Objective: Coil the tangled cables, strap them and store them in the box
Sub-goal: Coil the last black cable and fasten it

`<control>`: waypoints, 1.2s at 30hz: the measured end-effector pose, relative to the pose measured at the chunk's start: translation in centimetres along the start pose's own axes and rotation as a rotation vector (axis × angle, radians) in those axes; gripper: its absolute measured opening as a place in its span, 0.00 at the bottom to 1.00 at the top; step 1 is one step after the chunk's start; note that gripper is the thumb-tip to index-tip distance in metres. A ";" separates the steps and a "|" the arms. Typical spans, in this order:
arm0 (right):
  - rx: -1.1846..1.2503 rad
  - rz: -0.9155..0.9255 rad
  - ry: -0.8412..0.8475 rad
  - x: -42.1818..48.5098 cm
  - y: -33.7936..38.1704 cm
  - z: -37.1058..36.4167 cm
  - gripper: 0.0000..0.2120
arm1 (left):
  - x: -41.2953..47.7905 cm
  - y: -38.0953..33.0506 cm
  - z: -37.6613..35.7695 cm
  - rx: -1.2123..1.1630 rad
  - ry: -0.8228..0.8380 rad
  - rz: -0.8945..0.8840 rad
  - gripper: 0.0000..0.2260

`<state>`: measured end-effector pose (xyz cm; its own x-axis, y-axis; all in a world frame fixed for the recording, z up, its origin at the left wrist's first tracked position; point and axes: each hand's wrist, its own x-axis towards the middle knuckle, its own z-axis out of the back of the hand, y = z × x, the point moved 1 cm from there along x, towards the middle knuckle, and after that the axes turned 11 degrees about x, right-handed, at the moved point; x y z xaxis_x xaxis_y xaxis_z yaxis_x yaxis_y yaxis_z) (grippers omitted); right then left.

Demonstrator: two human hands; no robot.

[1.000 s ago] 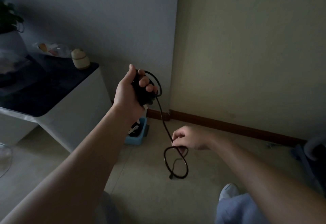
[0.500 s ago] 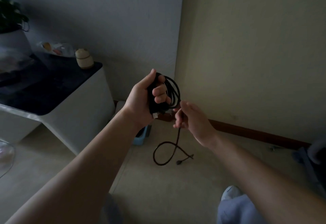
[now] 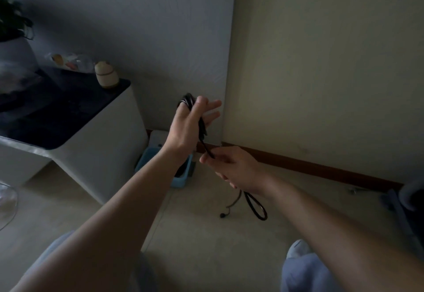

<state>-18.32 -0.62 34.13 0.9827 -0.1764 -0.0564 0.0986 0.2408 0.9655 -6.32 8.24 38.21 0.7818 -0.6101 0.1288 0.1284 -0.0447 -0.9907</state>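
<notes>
Head view: the left hand is raised in front of the wall corner, back towards the camera, with its fingers spread straight. A coiled bundle of the black cable lies against its palm. A pale tip, apparently the thumb, shows through the top of the coil, so the coil appears hooked on the thumb and not gripped by the fingers. From the bottom of the coil a single strand runs down to the right hand, which sits just below and to the right. That hand pinches the strand between thumb and forefinger, with the other fingers curled under. The strand leaves the underside of the right hand and hangs in a narrow loop with a plug end low over the floor. Contact with the floor cannot be determined. The blue box stands on the floor beside the white cabinet, partly hidden behind the left forearm, with dark contents showing inside. On the cabinet's dark top stand a small jar and a potted plant. A brown skirting board runs along the base of the right wall.
</notes>
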 end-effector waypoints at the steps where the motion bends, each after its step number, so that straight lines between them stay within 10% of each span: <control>1: -0.002 0.021 -0.005 0.0 0.1 0.2 0.11 | 0.0 0.4 -0.3 0.082 0.030 -0.026 0.11; 8: 0.268 0.000 0.082 -1.1 0.9 2.2 0.16 | -0.3 2.8 -0.2 0.741 0.161 -0.062 0.24; 20: 0.911 -0.322 0.341 -1.2 1.2 5.8 0.29 | -1.3 2.0 -1.2 0.562 0.544 0.012 0.29; 26: 0.980 -0.225 0.003 -1.3 0.4 8.0 0.26 | -1.2 2.4 -0.8 0.940 0.562 -0.074 0.15; 36: 1.003 -0.004 -0.520 -0.5 -1.7 10.3 0.10 | -1.9 2.4 -0.7 0.331 0.735 0.198 0.14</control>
<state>-20.62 -10.73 35.10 0.7747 -0.6081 -0.1731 -0.2993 -0.5939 0.7467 -7.97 8.73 35.54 0.2253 -0.9487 -0.2217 0.2930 0.2830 -0.9133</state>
